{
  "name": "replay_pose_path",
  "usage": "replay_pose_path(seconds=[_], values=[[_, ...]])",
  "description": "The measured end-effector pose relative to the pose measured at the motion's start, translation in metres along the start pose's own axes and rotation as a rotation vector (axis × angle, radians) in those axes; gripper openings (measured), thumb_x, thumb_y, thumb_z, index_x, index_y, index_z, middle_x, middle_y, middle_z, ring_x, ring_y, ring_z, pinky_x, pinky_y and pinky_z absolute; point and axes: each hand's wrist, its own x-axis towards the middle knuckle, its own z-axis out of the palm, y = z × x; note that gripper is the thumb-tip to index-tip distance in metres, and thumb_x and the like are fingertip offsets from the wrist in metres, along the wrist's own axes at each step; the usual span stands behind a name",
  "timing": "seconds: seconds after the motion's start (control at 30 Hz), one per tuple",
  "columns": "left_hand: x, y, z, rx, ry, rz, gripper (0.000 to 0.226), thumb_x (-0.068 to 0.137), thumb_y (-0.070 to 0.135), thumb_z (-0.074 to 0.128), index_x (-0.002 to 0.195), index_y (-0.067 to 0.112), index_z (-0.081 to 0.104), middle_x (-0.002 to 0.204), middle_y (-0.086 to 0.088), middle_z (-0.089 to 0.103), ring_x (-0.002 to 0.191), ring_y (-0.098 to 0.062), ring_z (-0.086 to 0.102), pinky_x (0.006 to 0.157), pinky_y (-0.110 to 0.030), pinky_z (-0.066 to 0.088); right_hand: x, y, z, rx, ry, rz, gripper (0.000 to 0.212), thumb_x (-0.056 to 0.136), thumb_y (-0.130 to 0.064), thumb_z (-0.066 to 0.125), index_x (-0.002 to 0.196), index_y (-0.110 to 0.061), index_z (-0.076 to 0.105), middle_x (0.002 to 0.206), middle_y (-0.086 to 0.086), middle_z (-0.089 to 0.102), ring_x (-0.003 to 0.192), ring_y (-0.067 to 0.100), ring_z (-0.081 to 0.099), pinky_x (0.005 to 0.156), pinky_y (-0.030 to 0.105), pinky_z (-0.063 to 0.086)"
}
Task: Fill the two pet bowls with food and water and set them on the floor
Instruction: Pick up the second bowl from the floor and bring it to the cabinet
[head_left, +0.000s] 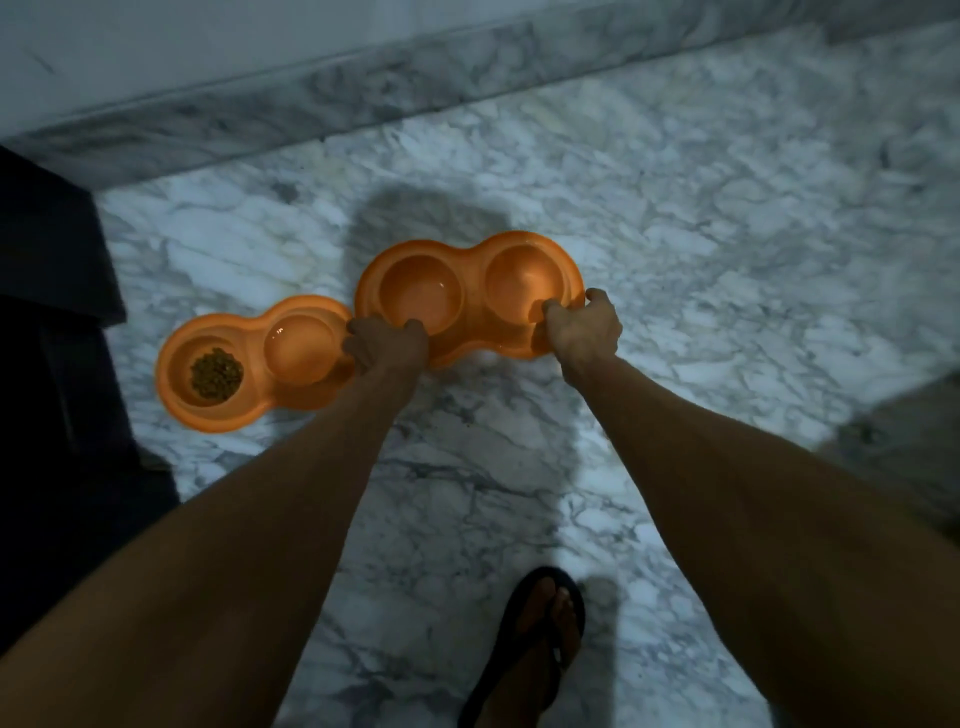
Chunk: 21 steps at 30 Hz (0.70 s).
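Two orange double pet bowls are in the head view over a marble floor. The left double bowl (249, 395) rests on the floor, with brown kibble (216, 374) in its left well and what looks like water in its right well. The right double bowl (470, 254) is held by both hands at its near rim, with water glinting in its left well. My left hand (387, 345) grips the near left edge. My right hand (584, 325) grips the near right edge, thumb inside the right well. Whether this bowl touches the floor is unclear.
A marble skirting (363, 88) runs along the wall behind the bowls. Dark furniture (52, 312) stands at the left, close to the left bowl. My foot in a black flip-flop (540, 639) is at the bottom centre. Grey-veined marble floor (727, 234) extends to the right.
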Motion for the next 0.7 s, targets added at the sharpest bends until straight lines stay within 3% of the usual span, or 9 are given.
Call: replay_pose_path(seconds=[0.1, 0.2, 0.43, 0.57, 0.7], values=[[-0.035, 0.034, -0.052, -0.05, 0.018, 0.025, 0.066, 0.088, 0.025, 0.062, 0.139, -0.007, 0.035, 0.145, -0.028, 0.041, 0.134, -0.04, 0.041, 0.104, -0.038, 0.038, -0.037, -0.046, -0.036, 0.044, -0.015, -0.013, 0.059, 0.081, -0.035, 0.063, 0.131, -0.008, 0.05, 0.122, 0.014, 0.061, 0.107, 0.031, 0.06, 0.093, 0.045, 0.05], [-0.078, 0.073, -0.113, -0.128, 0.036, 0.036, 0.068, 0.086, 0.026, 0.062, 0.139, -0.005, 0.036, 0.14, -0.029, 0.044, 0.124, -0.047, 0.049, 0.102, -0.047, 0.045, -0.084, -0.104, -0.076, 0.101, -0.046, -0.042, 0.059, 0.078, -0.035, 0.061, 0.131, -0.01, 0.051, 0.118, 0.013, 0.062, 0.101, 0.029, 0.062, 0.087, 0.041, 0.051], [-0.211, 0.156, -0.274, -0.274, 0.154, 0.088, 0.069, 0.07, 0.039, 0.06, 0.127, 0.001, 0.047, 0.125, -0.026, 0.054, 0.107, -0.046, 0.06, 0.09, -0.057, 0.053, -0.228, -0.227, -0.187, 0.192, -0.06, -0.11, 0.066, 0.079, -0.038, 0.063, 0.14, -0.02, 0.046, 0.132, 0.01, 0.052, 0.107, 0.033, 0.059, 0.09, 0.049, 0.054], [-0.287, 0.175, -0.359, -0.32, 0.198, 0.142, 0.06, 0.083, 0.028, 0.063, 0.135, 0.006, 0.044, 0.131, -0.021, 0.051, 0.114, -0.041, 0.055, 0.095, -0.053, 0.05, -0.311, -0.266, -0.241, 0.238, -0.06, -0.166, 0.064, 0.078, -0.038, 0.064, 0.137, -0.021, 0.048, 0.13, 0.009, 0.054, 0.108, 0.031, 0.058, 0.091, 0.049, 0.052], [-0.344, 0.179, -0.43, -0.391, 0.204, 0.228, 0.054, 0.082, 0.026, 0.063, 0.131, 0.01, 0.047, 0.13, -0.019, 0.052, 0.107, -0.038, 0.057, 0.089, -0.048, 0.052, -0.388, -0.289, -0.28, 0.295, -0.07, -0.206, 0.067, 0.069, -0.044, 0.063, 0.131, -0.02, 0.052, 0.123, 0.012, 0.058, 0.106, 0.033, 0.059, 0.089, 0.051, 0.054]])
